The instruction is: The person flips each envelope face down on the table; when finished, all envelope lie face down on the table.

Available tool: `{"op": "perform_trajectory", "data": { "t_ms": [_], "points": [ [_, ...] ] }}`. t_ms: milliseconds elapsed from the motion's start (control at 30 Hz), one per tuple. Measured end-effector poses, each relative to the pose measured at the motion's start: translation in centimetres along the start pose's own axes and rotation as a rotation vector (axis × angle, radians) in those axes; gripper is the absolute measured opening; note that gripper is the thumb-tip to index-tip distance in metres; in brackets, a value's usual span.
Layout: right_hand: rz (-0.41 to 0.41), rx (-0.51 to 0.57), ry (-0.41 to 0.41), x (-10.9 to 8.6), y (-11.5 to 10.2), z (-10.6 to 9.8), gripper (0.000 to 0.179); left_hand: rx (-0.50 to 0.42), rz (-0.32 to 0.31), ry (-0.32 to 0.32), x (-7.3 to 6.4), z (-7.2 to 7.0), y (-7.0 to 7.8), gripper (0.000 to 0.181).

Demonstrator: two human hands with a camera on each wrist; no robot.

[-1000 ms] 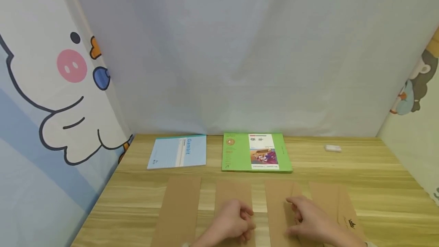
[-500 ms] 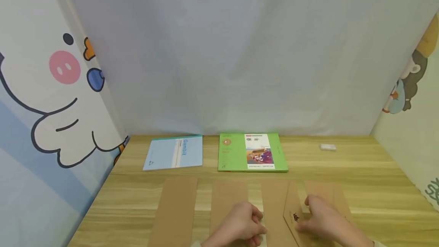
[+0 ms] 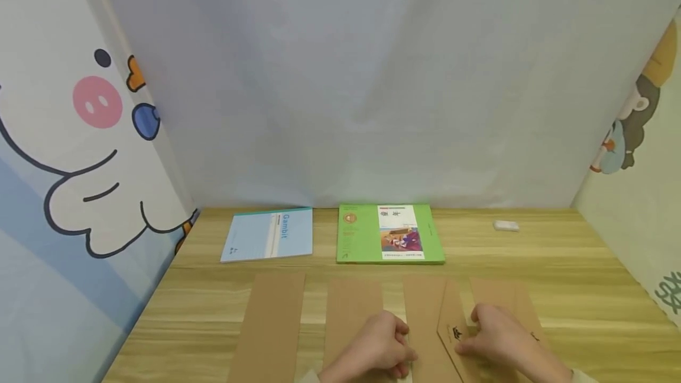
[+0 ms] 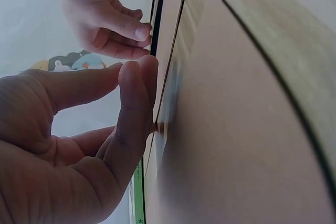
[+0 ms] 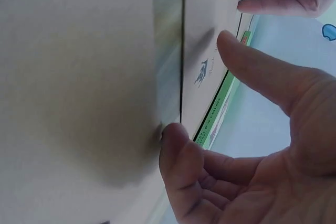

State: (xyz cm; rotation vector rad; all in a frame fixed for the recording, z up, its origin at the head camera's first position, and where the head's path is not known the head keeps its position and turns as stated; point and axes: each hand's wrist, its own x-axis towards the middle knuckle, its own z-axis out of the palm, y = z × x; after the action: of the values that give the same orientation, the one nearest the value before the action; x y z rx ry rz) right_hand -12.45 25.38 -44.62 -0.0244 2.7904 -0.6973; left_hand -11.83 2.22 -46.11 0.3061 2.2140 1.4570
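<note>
Several brown kraft-paper envelopes lie side by side on the table, their lower ends cut off by the head view. My left hand (image 3: 376,344) rests low at the gap between the second envelope (image 3: 351,306) and the third envelope (image 3: 422,318), its fingers loosely bent. In the left wrist view, fingertips (image 4: 139,80) reach the third envelope's edge. My right hand (image 3: 500,338) straddles the right edge of the third envelope, thumb over its flap with a small black crown print and forefinger at the gap beside the fourth envelope (image 3: 492,291). Thumb and forefinger stand apart.
Behind the envelopes lie a light blue notebook (image 3: 268,235) and a green book (image 3: 359,235) with a picture on its cover. A small white eraser (image 3: 506,226) sits at the back right. A grey-white curtain (image 3: 340,93) hangs along the table's far edge.
The right hand has shifted right and come off the third envelope's flap, showing its crown print. The left hand has slid right toward the third envelope's left edge. The head view has shifted slightly.
</note>
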Motion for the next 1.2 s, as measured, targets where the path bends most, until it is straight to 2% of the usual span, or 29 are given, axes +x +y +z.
{"op": "perform_trajectory", "data": {
  "t_ms": [333, 633, 867, 1067, 1200],
  "points": [
    [0.004, 0.072, 0.025, 0.3, -0.2, -0.2, 0.057, 0.083, -0.002, 0.025, 0.3, 0.4, 0.0, 0.042],
    [-0.001, 0.081, 0.044, 0.8, -0.6, -0.3, 0.045, 0.237, 0.039, 0.065, 0.5, 0.4, 0.5, 0.04],
    [0.025, 0.105, 0.046, 0.7, -0.7, -0.1, 0.047, 0.32, 0.004, 0.072, 0.4, 0.6, 1.1, 0.031],
    [0.04, 0.116, 0.035, 0.9, -0.5, 0.0, 0.052, 0.345, -0.026, 0.072, 0.6, 0.7, 1.2, 0.036],
    [0.039, 0.119, 0.031, 0.9, -0.4, 0.1, 0.053, 0.335, -0.018, 0.063, 0.5, 0.7, 1.1, 0.036]
  ]
}}
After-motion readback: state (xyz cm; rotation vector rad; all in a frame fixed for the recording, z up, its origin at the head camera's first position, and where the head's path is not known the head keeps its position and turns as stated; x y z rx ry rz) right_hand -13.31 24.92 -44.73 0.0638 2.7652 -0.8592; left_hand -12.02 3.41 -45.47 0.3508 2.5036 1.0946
